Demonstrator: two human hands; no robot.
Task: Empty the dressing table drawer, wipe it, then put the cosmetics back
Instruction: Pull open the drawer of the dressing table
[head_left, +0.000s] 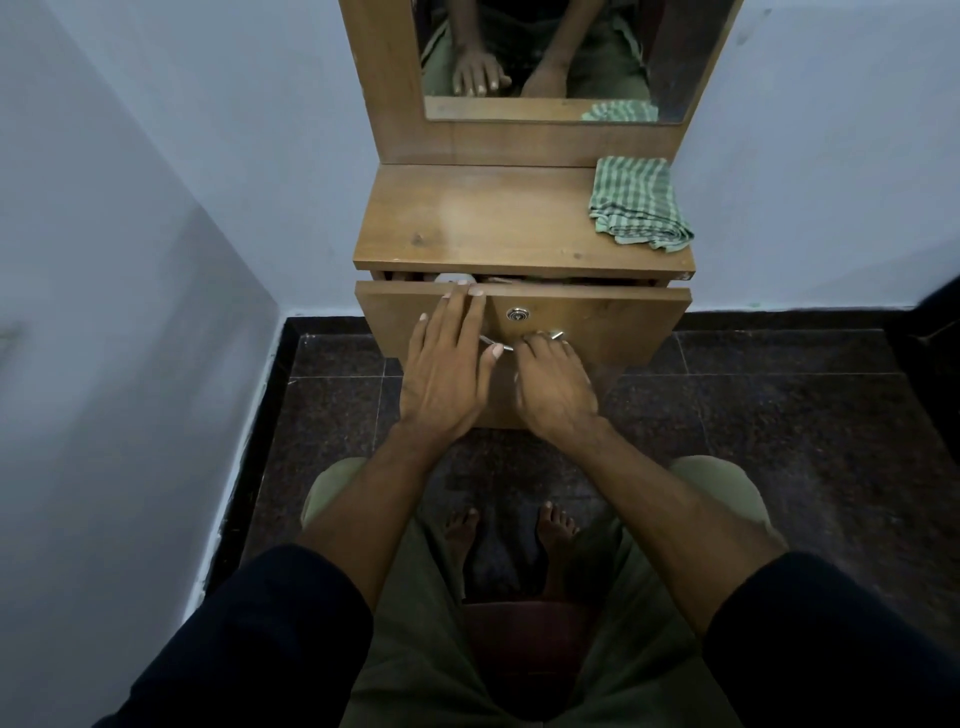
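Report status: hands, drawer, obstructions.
Left hand flat on drawer front. Right hand curled round the metal handle. Drawer barely open. Green cloth on tabletop, clear of it.

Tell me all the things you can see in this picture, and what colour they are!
Dressing table: one, brown wood, against the pale wall.
Mirror: one, wood-framed, above the tabletop.
Cloth: one, green and white checked, folded on the tabletop's right side.
Drawer: one, brown wood, open a crack; contents too hidden to tell.
Lock: one, silver, middle of the drawer front.
Handle: one, silver, below the lock, mostly covered.
Floor: dark speckled tiles.
Left hand: flat on the drawer front, fingertips at its top edge.
Right hand: grip curled round the handle.
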